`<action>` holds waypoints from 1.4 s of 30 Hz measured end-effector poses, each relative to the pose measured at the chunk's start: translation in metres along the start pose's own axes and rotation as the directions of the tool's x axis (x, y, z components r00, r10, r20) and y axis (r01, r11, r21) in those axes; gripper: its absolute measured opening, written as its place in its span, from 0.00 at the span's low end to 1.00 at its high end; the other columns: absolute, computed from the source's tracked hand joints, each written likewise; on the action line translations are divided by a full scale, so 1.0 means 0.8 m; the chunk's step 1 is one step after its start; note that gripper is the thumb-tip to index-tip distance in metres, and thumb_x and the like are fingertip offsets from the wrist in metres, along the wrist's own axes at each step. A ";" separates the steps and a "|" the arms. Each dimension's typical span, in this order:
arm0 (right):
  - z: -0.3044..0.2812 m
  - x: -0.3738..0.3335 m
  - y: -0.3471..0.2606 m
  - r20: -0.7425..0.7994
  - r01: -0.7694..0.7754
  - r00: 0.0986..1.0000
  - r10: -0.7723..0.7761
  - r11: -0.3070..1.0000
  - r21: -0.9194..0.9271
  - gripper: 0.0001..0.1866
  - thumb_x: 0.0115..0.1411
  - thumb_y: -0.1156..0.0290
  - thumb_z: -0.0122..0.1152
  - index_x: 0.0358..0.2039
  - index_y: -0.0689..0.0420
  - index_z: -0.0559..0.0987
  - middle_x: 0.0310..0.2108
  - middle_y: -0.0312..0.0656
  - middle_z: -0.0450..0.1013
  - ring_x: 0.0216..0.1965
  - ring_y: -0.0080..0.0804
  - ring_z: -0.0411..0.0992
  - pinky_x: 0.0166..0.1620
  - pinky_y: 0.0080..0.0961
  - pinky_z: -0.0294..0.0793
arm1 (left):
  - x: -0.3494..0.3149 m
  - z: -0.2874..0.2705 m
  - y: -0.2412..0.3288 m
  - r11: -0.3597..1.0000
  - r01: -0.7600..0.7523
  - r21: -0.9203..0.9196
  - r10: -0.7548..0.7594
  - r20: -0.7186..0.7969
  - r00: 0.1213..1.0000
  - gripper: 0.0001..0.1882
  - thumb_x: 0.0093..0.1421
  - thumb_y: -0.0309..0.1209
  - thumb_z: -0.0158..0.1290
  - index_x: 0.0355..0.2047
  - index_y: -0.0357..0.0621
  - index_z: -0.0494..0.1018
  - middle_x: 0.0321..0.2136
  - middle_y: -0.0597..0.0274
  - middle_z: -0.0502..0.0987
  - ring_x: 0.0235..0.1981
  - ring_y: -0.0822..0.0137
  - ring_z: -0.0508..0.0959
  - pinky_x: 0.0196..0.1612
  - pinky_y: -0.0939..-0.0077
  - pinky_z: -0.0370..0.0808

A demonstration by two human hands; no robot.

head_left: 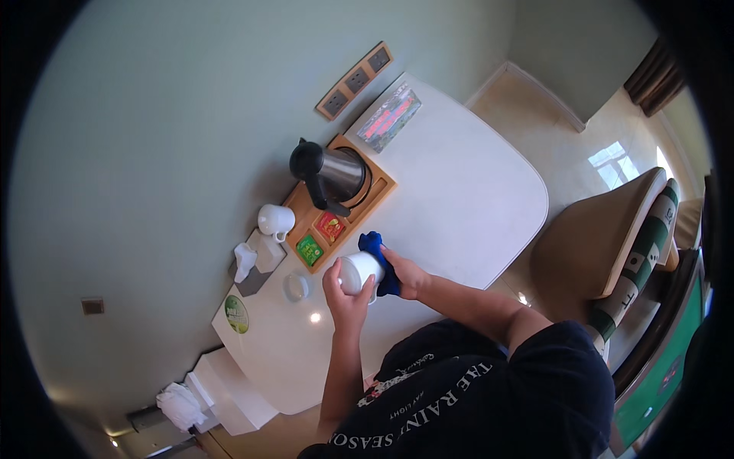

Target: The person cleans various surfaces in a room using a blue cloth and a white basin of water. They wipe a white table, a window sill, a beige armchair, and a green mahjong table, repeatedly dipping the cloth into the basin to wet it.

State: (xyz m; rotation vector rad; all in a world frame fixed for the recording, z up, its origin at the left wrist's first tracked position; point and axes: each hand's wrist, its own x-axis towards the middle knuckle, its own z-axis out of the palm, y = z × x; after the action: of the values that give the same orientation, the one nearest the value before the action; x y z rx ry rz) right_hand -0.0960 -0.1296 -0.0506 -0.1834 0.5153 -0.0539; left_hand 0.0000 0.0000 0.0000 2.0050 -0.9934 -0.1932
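A white mug (358, 272) is held above the white table, tipped on its side. My left hand (345, 300) is closed around its base end, thumb and fingers on opposite sides. At the mug's other end, my right hand (405, 277) presses a dark blue cloth (388, 268) against it. Part of the cloth hangs out past the fingers; whether any of it is inside the mug is hidden. Just left of my left hand, a small clear glass dish (296, 287) rests on the table.
Along the wall stand a wooden tray (380, 186) with a kettle (344, 172) and red and green packets, a second white mug (275, 220), a tissue box (264, 252) and a printed sign (388, 118). A brown chair (596, 237) is at the right, beyond the white table's edge (546, 200).
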 end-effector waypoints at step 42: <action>-0.036 -0.068 0.014 -0.034 0.115 0.993 -0.114 0.993 0.020 0.29 0.72 0.45 0.42 0.63 0.51 0.69 0.56 0.41 0.74 0.50 0.39 0.76 0.47 0.34 0.77 | 0.301 -0.017 -0.203 0.703 0.093 0.706 0.057 -0.186 0.981 0.46 0.44 0.58 0.65 0.63 0.58 0.66 0.51 0.45 0.77 0.66 0.36 0.59 0.70 0.37 0.39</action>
State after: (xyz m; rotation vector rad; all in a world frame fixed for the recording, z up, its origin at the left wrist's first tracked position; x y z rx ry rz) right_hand -0.1571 -0.1181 -0.0508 -0.1911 0.5366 -0.1744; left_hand 0.2609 -0.1125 -0.0616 2.6713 -1.0067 0.4559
